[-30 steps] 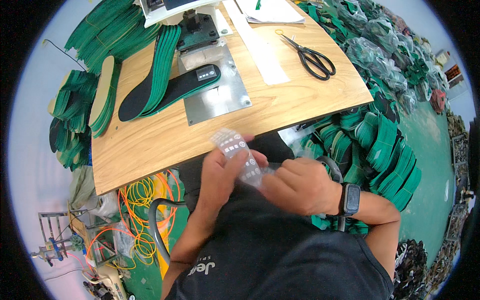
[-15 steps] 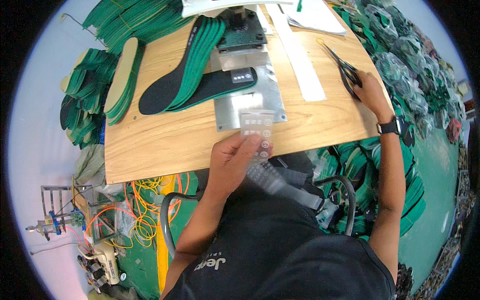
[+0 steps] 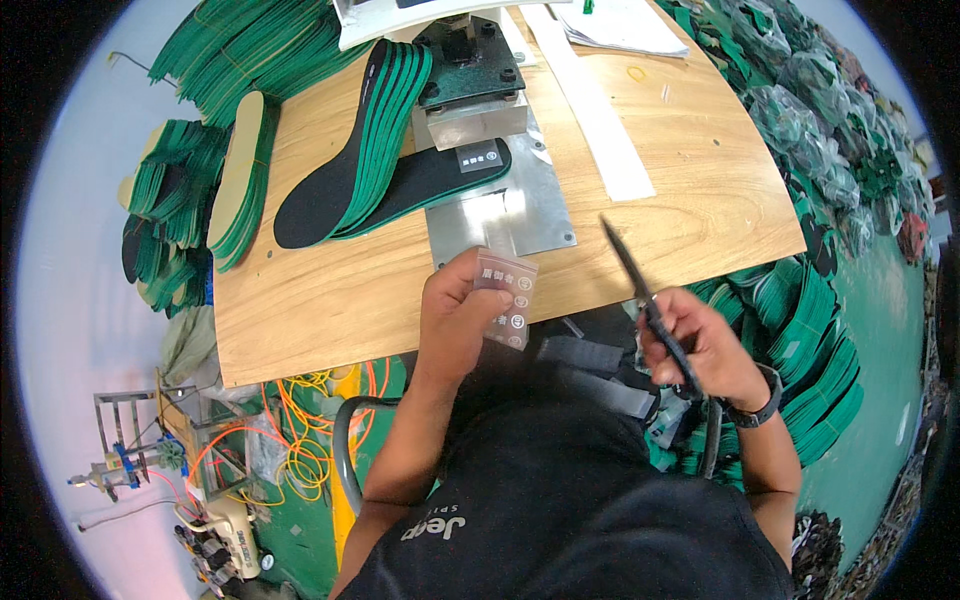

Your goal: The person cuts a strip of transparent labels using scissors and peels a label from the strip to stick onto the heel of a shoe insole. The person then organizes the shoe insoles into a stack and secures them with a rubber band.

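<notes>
My left hand [image 3: 447, 325] pinches a translucent sheet of labels [image 3: 514, 278] with white printed marks, thumb across its face, just off the table's front edge. My right hand [image 3: 708, 350] grips black-handled scissors [image 3: 626, 257], their dark blades pointing up and left; motion blurs them, and I cannot tell whether the blades are apart. Ahead of my left hand, a black insole with green edging [image 3: 425, 188] lies on a metal plate [image 3: 480, 228], a small clear label on its heel. A fanned stack of similar insoles [image 3: 375, 140] leans across it.
Above the plate stands a press head [image 3: 470, 85] with a metal block. A white strip [image 3: 595, 120] and papers [image 3: 625, 28] lie right of it. Bundled insoles [image 3: 245, 170] stand at left; bagged piles [image 3: 820, 110] line the right. A chair armrest [image 3: 345, 440] curves beside me.
My right hand has lifted the scissors off the table's right side and brought them left and toward me. The label sheet in my left hand has tilted and come slightly closer.
</notes>
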### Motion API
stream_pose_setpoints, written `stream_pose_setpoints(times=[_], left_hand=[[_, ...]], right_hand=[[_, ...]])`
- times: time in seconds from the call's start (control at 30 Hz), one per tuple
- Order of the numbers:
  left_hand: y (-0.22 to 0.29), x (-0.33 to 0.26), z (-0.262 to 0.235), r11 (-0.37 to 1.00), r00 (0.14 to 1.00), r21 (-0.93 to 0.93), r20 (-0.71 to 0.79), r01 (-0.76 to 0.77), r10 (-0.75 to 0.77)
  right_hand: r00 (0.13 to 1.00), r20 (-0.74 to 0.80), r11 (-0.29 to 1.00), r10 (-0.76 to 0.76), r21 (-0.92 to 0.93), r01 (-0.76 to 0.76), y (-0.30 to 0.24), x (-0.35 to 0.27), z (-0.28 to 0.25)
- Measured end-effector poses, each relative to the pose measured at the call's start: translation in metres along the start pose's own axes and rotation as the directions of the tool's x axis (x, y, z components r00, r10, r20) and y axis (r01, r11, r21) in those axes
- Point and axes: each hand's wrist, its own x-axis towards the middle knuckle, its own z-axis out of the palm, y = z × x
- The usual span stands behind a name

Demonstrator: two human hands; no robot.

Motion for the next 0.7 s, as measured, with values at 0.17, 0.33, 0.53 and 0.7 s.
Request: stream_pose_setpoints(times=[0.17, 0.33, 0.53, 0.7], left_hand=[[0.007, 0.002, 0.005, 0.999, 0.993, -0.015, -0.106, -0.043, 0.041], [0.014, -0.002, -0.002, 1.000, 0.998, 0.019, -0.069, -0.002, 0.003], [0.011, -0.006, -0.003, 0.990, 1.000, 0.139, 0.028, 0.002, -0.006], [0.008, -0.008, 0.003, 0.996, 1.000, 0.083, 0.025, 0.017, -0.019]], right_hand=[[0.969, 0.218, 0.992, 0.116, -0.073, -0.102, 0.012, 0.009, 0.022], [0.985, 0.101, 0.985, 0.142, -0.117, -0.130, 0.006, 0.015, 0.026], [0.995, 0.070, 0.937, 0.068, -0.348, -0.040, 0.001, 0.016, 0.020], [0.997, 0.064, 0.913, 0.048, -0.408, -0.017, 0.002, 0.015, 0.019]])
